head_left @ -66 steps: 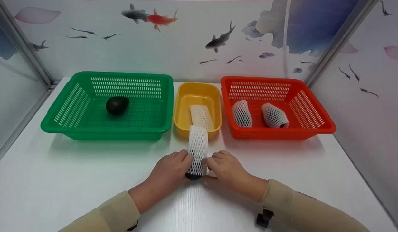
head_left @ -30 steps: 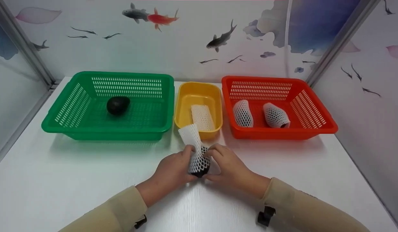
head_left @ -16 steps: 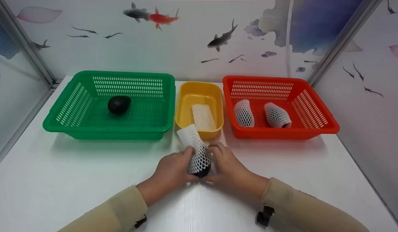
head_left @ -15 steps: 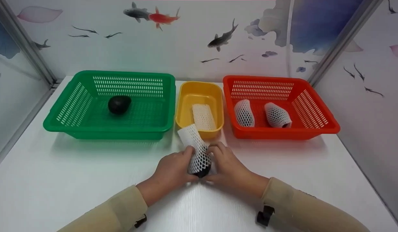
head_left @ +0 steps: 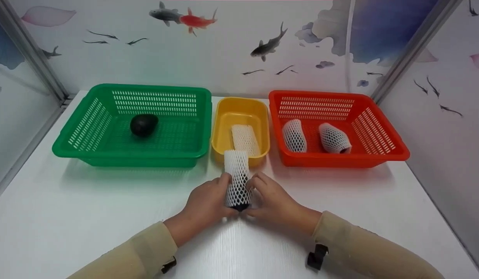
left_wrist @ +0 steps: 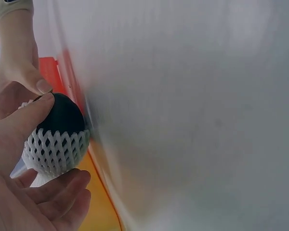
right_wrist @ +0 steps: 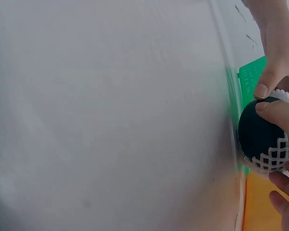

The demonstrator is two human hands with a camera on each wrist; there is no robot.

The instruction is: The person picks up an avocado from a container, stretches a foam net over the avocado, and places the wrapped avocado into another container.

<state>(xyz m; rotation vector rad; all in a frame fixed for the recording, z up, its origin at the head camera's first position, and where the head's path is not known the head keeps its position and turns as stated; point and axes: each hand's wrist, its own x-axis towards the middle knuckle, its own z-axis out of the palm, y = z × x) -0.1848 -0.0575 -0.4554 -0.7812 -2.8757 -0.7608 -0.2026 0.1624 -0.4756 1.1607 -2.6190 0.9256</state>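
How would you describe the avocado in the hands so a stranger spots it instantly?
Find the yellow tub between the green basket and the red basket. On its near side, the left hand and right hand hold the avocado, partly inside a white foam net. Unlike the bare avocado in the green basket or the netted pair in the red, it's outside every container.

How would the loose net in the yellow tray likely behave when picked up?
The loose net would probably flop, since it looks flattened. It's likely light, being open mesh. It may stretch too: the held net bulges around its dark fruit.
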